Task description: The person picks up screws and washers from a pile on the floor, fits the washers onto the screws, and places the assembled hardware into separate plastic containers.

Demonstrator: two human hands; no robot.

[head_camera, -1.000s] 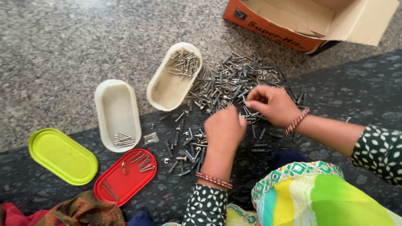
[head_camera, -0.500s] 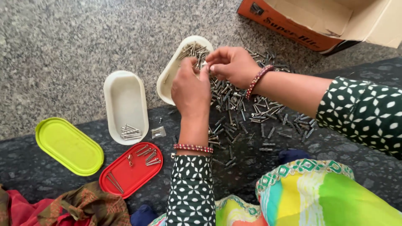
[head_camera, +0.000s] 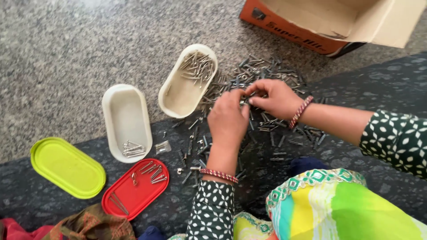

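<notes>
Screws and bolts (head_camera: 262, 95) lie heaped on the floor (head_camera: 66, 49), spread across the seam between the grey speckled stone and the dark stone, and that is where we have both hands. By our reckoning the sorting is at an early stage: the heap is large, while only small batches sit in the containers.

Our left hand (head_camera: 227, 122) rests knuckles-up on the near edge of the heap, its fingers (head_camera: 240, 95) curled down and pinched toward the right ones; whether they grip a screw we cannot tell, since the hand hides its own tips. Our right hand (head_camera: 273, 98) comes in from the right, its fingers (head_camera: 254, 89) bent and closed together at the same spot, meeting the left fingertips over the heap. Something small may be held between them, but it does not show.

Just left of the heap, the nearer cream tub (head_camera: 187, 82) holds a cluster of long pale screws at its far end. The second cream tub (head_camera: 126, 120) has a small bunch at its near end. A red lid (head_camera: 133, 189) carries a few screws and nails, a yellow-green lid (head_camera: 66, 166) holds nothing, and an orange cardboard box (head_camera: 320, 22) stands open beyond the heap.
</notes>
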